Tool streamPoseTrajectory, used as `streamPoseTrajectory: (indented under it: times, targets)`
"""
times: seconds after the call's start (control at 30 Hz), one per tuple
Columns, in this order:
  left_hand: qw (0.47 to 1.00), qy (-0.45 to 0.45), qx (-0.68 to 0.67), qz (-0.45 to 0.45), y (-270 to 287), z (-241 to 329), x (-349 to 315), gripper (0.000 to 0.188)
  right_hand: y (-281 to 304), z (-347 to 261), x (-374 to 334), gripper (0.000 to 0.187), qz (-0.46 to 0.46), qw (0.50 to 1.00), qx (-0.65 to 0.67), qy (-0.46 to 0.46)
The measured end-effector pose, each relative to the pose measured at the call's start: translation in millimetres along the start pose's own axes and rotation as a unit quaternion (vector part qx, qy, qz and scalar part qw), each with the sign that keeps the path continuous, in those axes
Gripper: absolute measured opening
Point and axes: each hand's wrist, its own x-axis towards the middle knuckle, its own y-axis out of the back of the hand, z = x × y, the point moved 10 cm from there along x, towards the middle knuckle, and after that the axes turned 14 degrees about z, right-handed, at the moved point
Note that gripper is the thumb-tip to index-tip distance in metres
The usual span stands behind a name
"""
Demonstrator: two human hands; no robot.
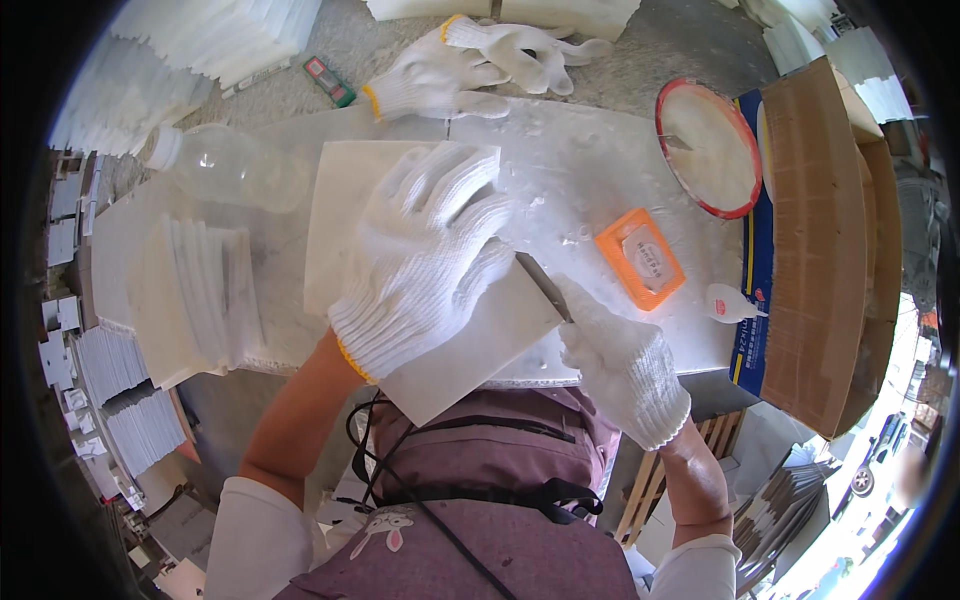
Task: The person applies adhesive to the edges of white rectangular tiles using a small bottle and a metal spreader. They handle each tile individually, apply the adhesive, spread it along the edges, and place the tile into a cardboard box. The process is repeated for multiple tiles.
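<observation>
A white square tile lies on the worktable, its near corner jutting past the front edge toward my apron. My left hand, in a white knitted glove, rests palm-down across the tile with its fingers stretched forward and slightly apart. The gloved right hand is closed around a flat metal blade, whose grey strip lies against the tile's right edge. Its handle is hidden in the glove. Farther right sit an orange square box and a small white squeeze bottle.
A red-rimmed round tub of pale paste stands beside a cardboard box on the right. On the left are a clear plastic bottle and a stack of thin tiles. Spare gloves and a green-red gadget lie at the back.
</observation>
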Motion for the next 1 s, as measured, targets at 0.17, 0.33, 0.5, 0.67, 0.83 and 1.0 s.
streamPoseTrajectory:
  times: [0.17, 0.33, 0.5, 0.67, 0.83, 1.0]
  targets:
    - [1.0, 0.007, -0.006, 0.001, -2.1, -3.9, -4.5, 0.033, -0.1, -2.3, -0.5, 0.046, -0.062, 0.995, -0.072, -0.009]
    - [1.0, 0.006, 0.001, 0.025, 0.5, -1.4, -3.9, 0.033, -20.2, 10.9, -18.7, 0.041, 0.017, 0.994, -0.004, 0.112]
    - [0.998, -0.018, 0.0, 0.056, 0.3, -5.3, -4.1, 0.033, -28.9, 37.9, -24.3, 0.06, -0.004, 0.99, 0.103, -0.099]
    - [0.998, -0.018, -0.009, 0.066, 3.6, -5.7, -7.6, 0.031, -12.5, 63.5, -63.3, 0.039, 0.048, 0.874, 0.313, -0.367]
    - [0.996, 0.001, 0.013, 0.092, 10.2, -5.6, -3.5, 0.034, -75.3, 25.7, -94.5, 0.024, -0.027, 0.794, 0.495, -0.353]
    - [0.991, 0.014, 0.022, 0.129, 12.5, -11.7, -7.6, 0.032, -83.6, -11.2, -75.7, 0.023, 0.023, 0.82, 0.497, -0.284]
